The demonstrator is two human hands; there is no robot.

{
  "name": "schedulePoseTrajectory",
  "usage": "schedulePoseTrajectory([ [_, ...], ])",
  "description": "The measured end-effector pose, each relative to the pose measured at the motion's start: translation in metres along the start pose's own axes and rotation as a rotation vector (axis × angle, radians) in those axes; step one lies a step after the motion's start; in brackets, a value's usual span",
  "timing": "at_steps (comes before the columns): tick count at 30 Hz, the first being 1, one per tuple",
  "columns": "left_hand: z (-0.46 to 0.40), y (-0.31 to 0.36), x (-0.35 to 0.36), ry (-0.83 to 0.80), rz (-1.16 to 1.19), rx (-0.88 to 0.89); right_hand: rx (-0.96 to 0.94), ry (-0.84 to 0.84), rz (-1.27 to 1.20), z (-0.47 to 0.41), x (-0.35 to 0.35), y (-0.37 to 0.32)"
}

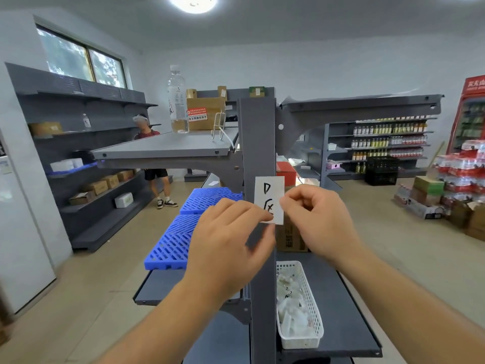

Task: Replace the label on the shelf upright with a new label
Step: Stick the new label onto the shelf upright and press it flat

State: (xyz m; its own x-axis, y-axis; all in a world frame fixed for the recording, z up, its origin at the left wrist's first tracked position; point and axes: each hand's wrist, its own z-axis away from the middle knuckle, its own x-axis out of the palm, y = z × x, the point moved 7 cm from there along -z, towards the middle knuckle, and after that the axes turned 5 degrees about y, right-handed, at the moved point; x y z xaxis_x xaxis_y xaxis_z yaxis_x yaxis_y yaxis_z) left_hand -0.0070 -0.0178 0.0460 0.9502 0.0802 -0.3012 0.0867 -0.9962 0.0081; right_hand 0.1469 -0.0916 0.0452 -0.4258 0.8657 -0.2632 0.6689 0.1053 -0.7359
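A white paper label (268,191) with black handwritten marks lies against the grey shelf upright (257,137) at mid height. My left hand (231,240) pinches the label's lower left corner between thumb and fingers. My right hand (317,216) pinches its lower right edge with curled fingers. Both hands sit in front of the upright and hide the label's bottom part. Whether the label sticks to the upright I cannot tell.
A white basket (309,306) of small white pieces rests on the lower right shelf. Blue plastic grids (178,237) lie on the left shelf. A water bottle (178,101) and a cardboard box (204,111) stand on the top shelf. A person (154,158) stands behind it.
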Motion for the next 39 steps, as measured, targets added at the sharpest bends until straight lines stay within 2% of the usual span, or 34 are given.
schedulePoseTrajectory([
  [5, 0.0, -0.019, 0.005, -0.075, -0.01, -0.116, -0.046, 0.037, 0.106, -0.015, 0.005, 0.012],
  [14, 0.013, -0.042, 0.008, -0.21, -0.06, -0.212, -0.097, 0.013, 0.252, -0.032, 0.022, 0.013],
  [34, 0.018, -0.059, 0.021, -0.248, -0.095, -0.242, -0.126, 0.081, 0.321, -0.038, 0.023, 0.021],
  [39, 0.01, -0.057, 0.032, -0.275, -0.118, -0.191, -0.135, 0.113, 0.344, -0.038, 0.024, 0.019],
])
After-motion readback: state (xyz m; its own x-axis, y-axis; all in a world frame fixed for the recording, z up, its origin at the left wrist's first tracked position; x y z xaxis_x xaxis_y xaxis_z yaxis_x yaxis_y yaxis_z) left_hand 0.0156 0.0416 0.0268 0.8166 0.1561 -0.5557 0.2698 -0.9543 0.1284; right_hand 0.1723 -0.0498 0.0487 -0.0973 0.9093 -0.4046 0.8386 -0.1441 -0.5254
